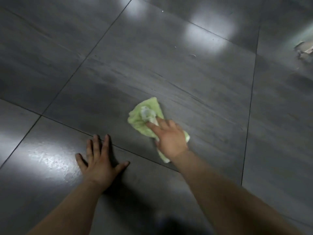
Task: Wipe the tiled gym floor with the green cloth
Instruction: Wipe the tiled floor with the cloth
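Note:
A crumpled light green cloth (141,118) lies on the dark grey tiled floor (152,68), near the middle of a large tile. My right hand (169,136) lies on the near part of the cloth with fingers stretched out, pressing it onto the tile; its outline is blurred. Part of the cloth sticks out below my wrist. My left hand (100,160) is spread flat on the floor to the left, fingers apart, across a grout line. It touches nothing but the tile.
Bright light reflections shine on the tiles at the top middle (210,34) and lower left (45,155). A pale chipped or torn patch (304,49) shows at the right edge. Small specks lie on the far tile (193,55).

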